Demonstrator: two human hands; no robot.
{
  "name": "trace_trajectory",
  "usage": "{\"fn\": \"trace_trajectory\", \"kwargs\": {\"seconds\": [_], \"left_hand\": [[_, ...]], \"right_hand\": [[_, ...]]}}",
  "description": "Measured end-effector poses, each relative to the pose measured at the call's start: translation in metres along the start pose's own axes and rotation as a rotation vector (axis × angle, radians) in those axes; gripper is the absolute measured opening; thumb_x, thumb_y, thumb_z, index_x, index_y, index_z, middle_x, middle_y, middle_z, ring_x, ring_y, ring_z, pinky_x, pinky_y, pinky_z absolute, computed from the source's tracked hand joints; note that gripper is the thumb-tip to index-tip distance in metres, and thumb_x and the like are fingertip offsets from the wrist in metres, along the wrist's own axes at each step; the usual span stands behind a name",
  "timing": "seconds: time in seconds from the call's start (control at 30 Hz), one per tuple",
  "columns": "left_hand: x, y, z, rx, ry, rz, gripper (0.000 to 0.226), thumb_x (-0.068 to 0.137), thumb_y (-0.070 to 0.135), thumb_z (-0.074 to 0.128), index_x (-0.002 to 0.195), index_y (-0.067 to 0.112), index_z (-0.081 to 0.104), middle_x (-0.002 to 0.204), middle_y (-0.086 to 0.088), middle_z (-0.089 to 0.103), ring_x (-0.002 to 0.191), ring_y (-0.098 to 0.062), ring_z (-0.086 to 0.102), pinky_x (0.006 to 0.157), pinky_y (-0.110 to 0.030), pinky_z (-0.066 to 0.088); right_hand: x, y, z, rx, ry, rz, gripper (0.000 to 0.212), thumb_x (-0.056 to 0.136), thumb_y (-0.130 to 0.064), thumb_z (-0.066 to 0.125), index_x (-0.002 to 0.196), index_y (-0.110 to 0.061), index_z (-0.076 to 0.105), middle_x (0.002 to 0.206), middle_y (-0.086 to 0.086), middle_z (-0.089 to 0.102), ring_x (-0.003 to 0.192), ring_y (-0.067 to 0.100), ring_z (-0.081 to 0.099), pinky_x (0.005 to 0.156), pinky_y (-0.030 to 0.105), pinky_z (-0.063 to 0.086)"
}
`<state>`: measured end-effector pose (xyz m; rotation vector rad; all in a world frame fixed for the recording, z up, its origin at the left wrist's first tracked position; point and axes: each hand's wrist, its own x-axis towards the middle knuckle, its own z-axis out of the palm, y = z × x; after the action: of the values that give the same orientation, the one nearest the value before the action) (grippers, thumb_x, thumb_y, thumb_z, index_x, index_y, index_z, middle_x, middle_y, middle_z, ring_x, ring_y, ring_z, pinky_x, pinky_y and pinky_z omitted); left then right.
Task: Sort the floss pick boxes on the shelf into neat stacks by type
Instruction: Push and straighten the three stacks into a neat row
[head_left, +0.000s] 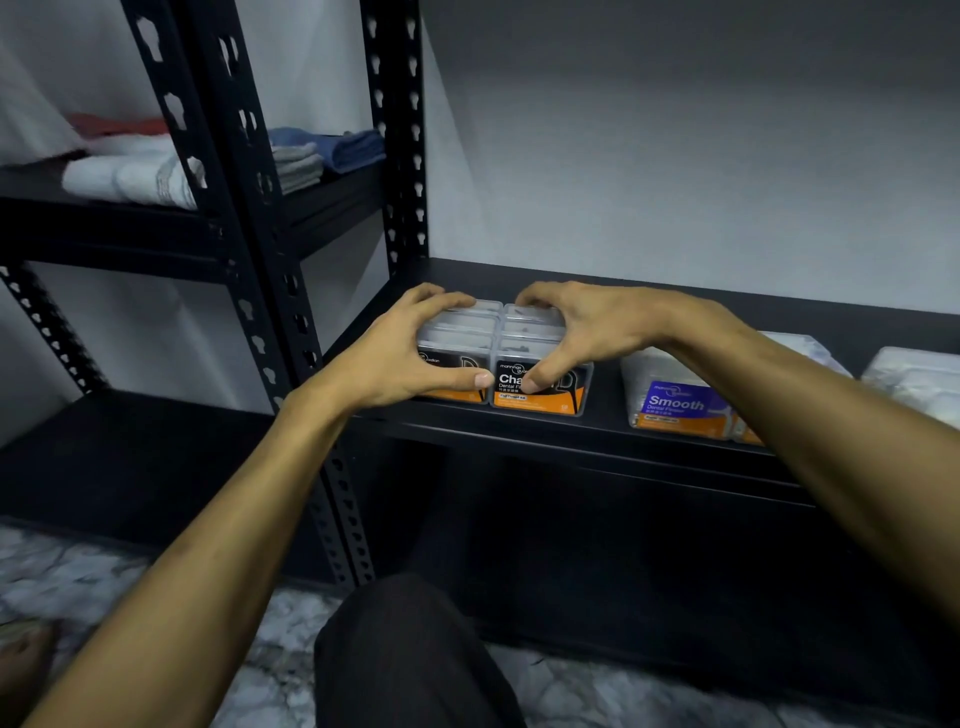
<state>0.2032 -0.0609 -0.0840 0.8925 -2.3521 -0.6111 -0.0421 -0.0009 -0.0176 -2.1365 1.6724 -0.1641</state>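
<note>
Pressure should be applied evenly from both sides while the two black stacks (501, 358), near the shelf (519, 426) front edge toward its left end, are gripped by curled left hand (400, 358) and right hand (582, 332) fingers and squared flush.

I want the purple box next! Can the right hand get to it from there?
Probably yes. The purple box stands at the shelf's open front edge, just beside the right hand, with nothing before it. That hand now grips a black box, so it must let go first.
</note>
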Motion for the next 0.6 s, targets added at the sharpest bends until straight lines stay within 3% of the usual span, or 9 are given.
{"fn": "trace_trajectory", "kwargs": {"seconds": [0.23,0.37,0.47,0.6], "left_hand": [[-0.001,0.010,-0.006,0.078,-0.043,-0.020,0.090,0.063,0.076,0.075,0.141,0.041,0.044,0.138,0.019,0.041,0.126,-0.003,0.046,0.108,-0.035,0.043],[-0.003,0.016,-0.015,-0.013,-0.067,-0.069,0.084,0.070,0.079,0.066,0.142,0.045,0.040,0.146,0.016,0.039,0.131,-0.006,0.044,0.112,-0.040,0.040],[-0.004,0.024,-0.026,-0.152,-0.018,-0.078,0.074,0.080,0.079,0.053,0.144,0.045,0.039,0.153,0.014,0.038,0.137,-0.005,0.040,0.115,-0.039,0.034],[0.008,0.035,-0.024,-0.006,0.037,-0.101,0.065,0.095,0.068,0.038,0.149,0.032,0.040,0.155,0.009,0.039,0.135,-0.006,0.039,0.108,-0.031,0.032]], "right_hand": [[-0.004,-0.005,0.002,-0.033,0.002,0.025,0.099,0.071,-0.043,0.084,0.148,-0.015,0.027,0.134,0.004,0.050,0.110,0.015,0.057,0.089,0.028,0.054],[-0.008,-0.005,0.002,-0.102,0.044,0.015,0.127,0.064,-0.063,0.080,0.157,-0.029,0.001,0.162,0.002,0.018,0.144,0.023,0.026,0.116,0.041,0.030],[-0.009,-0.002,0.002,-0.047,0.076,-0.005,0.132,0.060,-0.071,0.078,0.155,-0.035,-0.007,0.166,-0.002,0.003,0.151,0.022,0.010,0.121,0.046,0.018],[-0.008,-0.004,0.003,-0.014,0.037,0.009,0.131,0.064,-0.062,0.081,0.155,-0.034,-0.007,0.163,0.003,0.018,0.144,0.023,0.030,0.118,0.042,0.029]]}}
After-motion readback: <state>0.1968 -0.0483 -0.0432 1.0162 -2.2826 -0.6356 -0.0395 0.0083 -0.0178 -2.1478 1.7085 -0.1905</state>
